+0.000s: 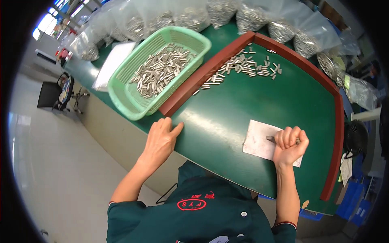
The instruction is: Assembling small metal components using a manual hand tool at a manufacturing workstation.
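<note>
1. At a green-topped workbench (227, 115), a person in a dark green shirt works bare-handed, the two hands well apart.

2. The right hand (291, 142) is curled into a fist over a white sheet (256, 141), clamped on a slim grey piece (270, 139) (only its end shows past the fingers, so its full shape cannot be told). The visible end points left across the paper, toward the left hand's side of the bench.

3. The left hand (159, 138) lies back up at the near edge, thumb spread from the loosely bent fingers. It shows nothing in its grip, though its underside is hidden.

4. Beyond both hands, loose metal pieces (242, 65) trail along the inner side of a red-brown rail (190, 90). The trail's long axis runs from near left to far right; single pieces point every which way.

5. From the right hand, that trail lies ahead and to the left; from the left hand, ahead and to the right. The left hand is nearer to the trail's close end, just past the rail's near tip.

6. Outside the rail, a pale green basket (129, 109) holds a heap of similar pieces, with filled clear bags (221, 14) lined up behind.
</note>
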The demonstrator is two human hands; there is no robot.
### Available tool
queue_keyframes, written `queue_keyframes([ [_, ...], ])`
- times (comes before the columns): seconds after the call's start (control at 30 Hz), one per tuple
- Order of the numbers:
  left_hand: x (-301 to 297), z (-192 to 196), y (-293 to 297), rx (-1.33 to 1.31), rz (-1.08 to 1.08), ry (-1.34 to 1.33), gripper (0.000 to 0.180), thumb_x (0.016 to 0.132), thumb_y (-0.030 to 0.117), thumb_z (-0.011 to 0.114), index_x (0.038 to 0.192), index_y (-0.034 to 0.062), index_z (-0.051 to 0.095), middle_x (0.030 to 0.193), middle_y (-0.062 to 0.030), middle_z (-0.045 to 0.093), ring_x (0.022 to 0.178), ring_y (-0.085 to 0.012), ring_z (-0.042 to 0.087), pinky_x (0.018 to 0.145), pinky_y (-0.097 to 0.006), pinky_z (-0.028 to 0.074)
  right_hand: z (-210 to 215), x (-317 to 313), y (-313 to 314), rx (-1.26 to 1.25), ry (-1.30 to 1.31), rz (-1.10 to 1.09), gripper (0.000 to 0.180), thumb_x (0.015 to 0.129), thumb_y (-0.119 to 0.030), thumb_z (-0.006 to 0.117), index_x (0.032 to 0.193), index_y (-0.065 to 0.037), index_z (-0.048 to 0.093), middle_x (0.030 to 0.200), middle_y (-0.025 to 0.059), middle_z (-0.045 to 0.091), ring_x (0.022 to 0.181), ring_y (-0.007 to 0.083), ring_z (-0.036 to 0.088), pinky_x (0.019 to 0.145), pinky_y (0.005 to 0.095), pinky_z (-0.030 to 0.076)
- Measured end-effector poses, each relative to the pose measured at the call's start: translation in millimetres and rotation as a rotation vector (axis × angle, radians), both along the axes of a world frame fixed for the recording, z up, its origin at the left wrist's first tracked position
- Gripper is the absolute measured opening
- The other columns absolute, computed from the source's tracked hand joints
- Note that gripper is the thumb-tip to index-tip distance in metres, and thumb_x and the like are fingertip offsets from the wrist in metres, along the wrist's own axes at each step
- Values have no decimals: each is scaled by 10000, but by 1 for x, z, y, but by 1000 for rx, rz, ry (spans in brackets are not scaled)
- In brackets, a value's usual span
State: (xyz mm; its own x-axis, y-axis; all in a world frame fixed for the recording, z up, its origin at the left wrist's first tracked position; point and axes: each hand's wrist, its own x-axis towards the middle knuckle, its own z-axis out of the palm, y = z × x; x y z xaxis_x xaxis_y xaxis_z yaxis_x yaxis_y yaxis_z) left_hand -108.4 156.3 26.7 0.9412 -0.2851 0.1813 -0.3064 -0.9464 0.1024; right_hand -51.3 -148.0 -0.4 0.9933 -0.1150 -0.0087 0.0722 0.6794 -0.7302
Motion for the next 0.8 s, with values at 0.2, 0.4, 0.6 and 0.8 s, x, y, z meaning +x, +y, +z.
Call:
queue_keyframes([
  [0.2, -65, -4, 61, -244, 491, -106, 256, 658, -56, 528, 877, 28, 631, 663, -122, 428, 619, -260, 479, 541, -340, 379, 5, -2, 7, 8, -14, -26, 387, 877, -229, 279, 506, -124, 247, 423, -21, 216, 378, 82, 139, 393, 245, 151],
  [0.4, -92, -31, 106, -1184, 968, 239, 191, 757, 95, 556, 903, -9, 620, 688, 55, 468, 618, -42, 368, 532, -212, 313, 8, -4, 7, -11, -16, -33, 377, 874, -235, 304, 519, -132, 230, 441, -21, 208, 376, 83, 146, 389, 244, 156],
  [0.6, -105, -74, 139, -1369, 1036, 278, 167, 740, 103, 573, 874, 14, 619, 724, 26, 534, 672, -63, 438, 625, -211, 348, 7, -6, 6, -29, -66, 19, 373, 873, -236, 317, 524, -126, 245, 439, -22, 212, 375, 82, 158, 390, 243, 155],
  [0.8, -128, -129, 167, -480, 1223, 301, 157, 716, 197, 644, 729, 54, 580, 656, 46, 513, 569, -56, 396, 529, -219, 330, 5, -4, 10, -41, -11, -13, 372, 870, -230, 321, 521, -128, 240, 438, -20, 210, 377, 84, 157, 392, 242, 154],
])
